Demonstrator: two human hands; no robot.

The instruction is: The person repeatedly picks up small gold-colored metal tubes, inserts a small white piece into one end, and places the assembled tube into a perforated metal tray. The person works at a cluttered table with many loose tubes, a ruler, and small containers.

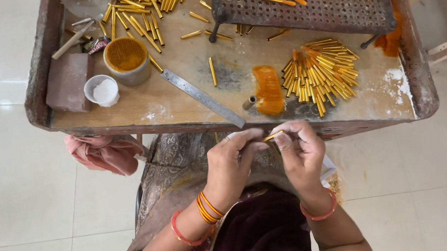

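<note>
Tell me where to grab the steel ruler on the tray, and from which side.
Take the ruler at its lower right end, nearest the tray's front rim, coming from the person's side. It lies flat and slanted, so a pinch across its narrow width probably works best. That end looks free; its upper left end sits close to the cup and loose tubes. Both hands now hold a tube.

Pale glossy floor tiles point(5, 191) surround a worn wooden worktable point(422, 86).

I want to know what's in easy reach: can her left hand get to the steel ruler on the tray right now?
Probably not at once: the left hand is pinching a small gold tube together with the right hand. Once freed, nothing lies between it and the ruler.
</note>
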